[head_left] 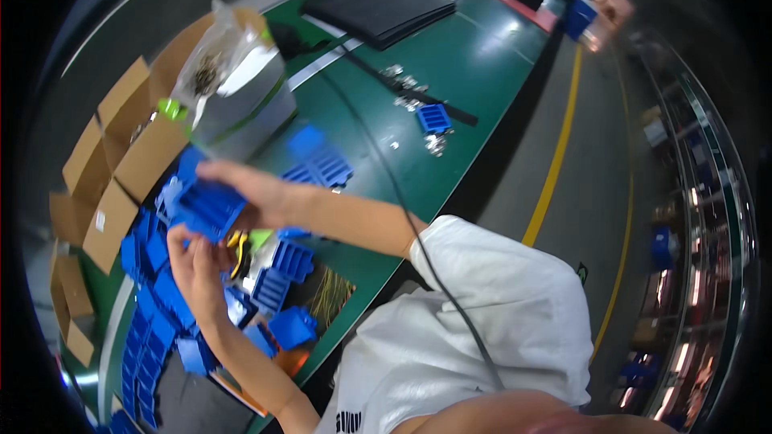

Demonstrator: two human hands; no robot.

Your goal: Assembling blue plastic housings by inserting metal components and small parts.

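Both my hands hold a blue slotted plastic box (211, 207) above the left part of the green bench. My right hand (256, 191) is closed round its far end, thumb along the top edge. My left hand (195, 267) has its bent fingers at the near edge. The box is slightly blurred, and its inside shows only partly. Below my hands lie many similar blue boxes (293, 261) and a pile of blue parts (165, 297). A yellow-and-black handled tool (240, 253) lies among them, partly hidden by my left hand.
Cardboard boxes (133, 161) and a white bin with a clear bag (249, 112) stand on the far left. Further along the bench (490, 48) are small metal parts (406, 84), a blue box (434, 118) and a black mat (378, 8). A dark cable (378, 153) crosses the view.
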